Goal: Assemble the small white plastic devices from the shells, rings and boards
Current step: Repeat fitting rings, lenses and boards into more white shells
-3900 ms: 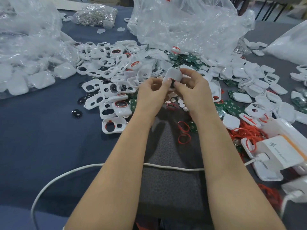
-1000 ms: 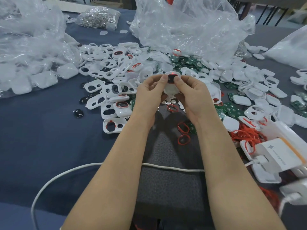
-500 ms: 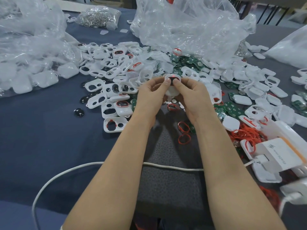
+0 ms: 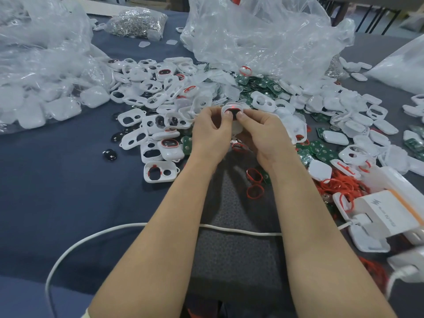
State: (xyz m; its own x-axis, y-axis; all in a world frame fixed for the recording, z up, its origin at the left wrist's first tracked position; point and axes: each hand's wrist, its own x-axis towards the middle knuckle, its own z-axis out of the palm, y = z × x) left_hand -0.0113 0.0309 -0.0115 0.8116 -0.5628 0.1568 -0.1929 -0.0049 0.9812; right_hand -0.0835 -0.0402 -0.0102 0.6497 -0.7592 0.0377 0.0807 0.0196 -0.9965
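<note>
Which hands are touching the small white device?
Touching, both: the head view shows the left hand and right hand pinching the white device, thumbs on top.

Left hand (image 4: 210, 134) and right hand (image 4: 267, 135) meet, fingers (image 4: 247, 116) curled.

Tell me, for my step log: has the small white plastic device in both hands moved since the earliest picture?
Yes: the white device was flipped, red-ringed opening now up, but hardly shifted relative to the loose red rubber rings.

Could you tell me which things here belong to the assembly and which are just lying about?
In the job: left hand, right hand, held device, white shells, red rings, green boards.
Lying about: white cable, white box.
</note>
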